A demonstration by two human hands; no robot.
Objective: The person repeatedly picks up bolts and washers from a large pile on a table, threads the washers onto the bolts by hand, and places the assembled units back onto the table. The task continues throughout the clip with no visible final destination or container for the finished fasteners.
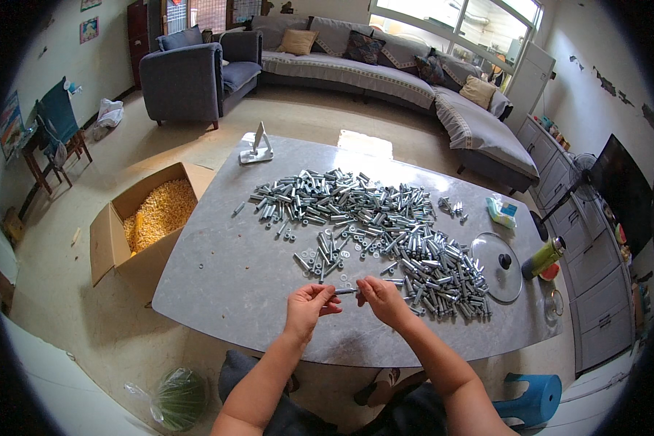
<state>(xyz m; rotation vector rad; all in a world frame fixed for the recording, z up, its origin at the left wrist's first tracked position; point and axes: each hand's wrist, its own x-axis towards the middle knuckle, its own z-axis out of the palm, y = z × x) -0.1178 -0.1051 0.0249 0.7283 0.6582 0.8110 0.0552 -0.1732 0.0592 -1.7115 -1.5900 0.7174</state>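
Observation:
Between my two hands, level above the near part of the grey table [229, 289], lies a metal bolt [345, 291]. My left hand [312, 301] pinches one end of it with thumb and finger. My right hand [379, 297] has its fingers closed around the other end. Just beyond are loose nuts and washers [345, 254] and a small group of bolts [327, 253]. A large heap of metal bolts and sleeves [338, 199] spreads across the far side, and another pile [447, 278] reaches down to the right of my right hand.
A glass lid [496, 272], a green bottle [545, 258], a glass bowl [553, 305] and a wipes pack [501, 212] stand at the right. A white stand [257, 152] is at the far left corner. A cardboard box of corn kernels [109, 240] adjoins the left edge; a blue stool [537, 400] is below right.

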